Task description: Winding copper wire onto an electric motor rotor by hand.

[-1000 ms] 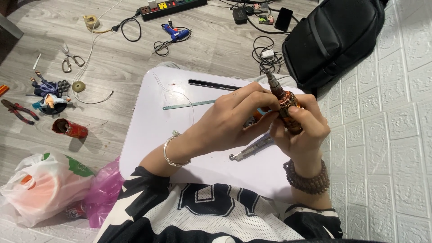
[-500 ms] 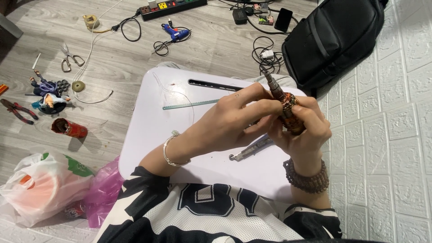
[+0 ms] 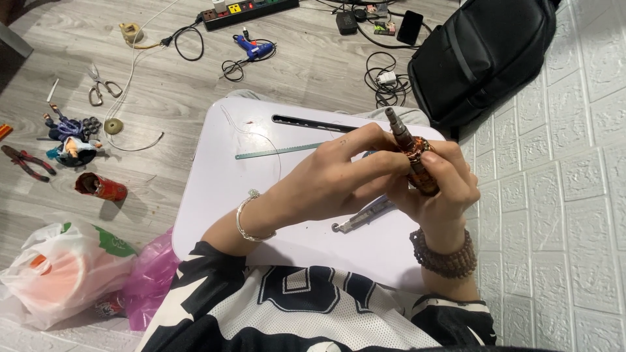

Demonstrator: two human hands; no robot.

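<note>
My right hand (image 3: 443, 186) clenches a copper-wound cylindrical tool (image 3: 412, 160), its grey tip pointing to 11 o'clock above the white counter (image 3: 222, 189). My left hand (image 3: 339, 176) pinches the winding; its fingertips hide the contact. A grey utility knife (image 3: 365, 215) lies partly covered beneath, at 6 o'clock.

The small table (image 3: 222, 195) had a smooth, matt white plastic-looking top. On it lay a thin metal saw blade (image 3: 277, 151) and a dull grey metal utility knife (image 3: 365, 216). The wire-wrapped rod (image 3: 412, 158) looked coppery and glossy. The floor (image 3: 163, 85) was matt grey wood-grain planking, the backpack (image 3: 486, 55) black woven cloth.
</note>
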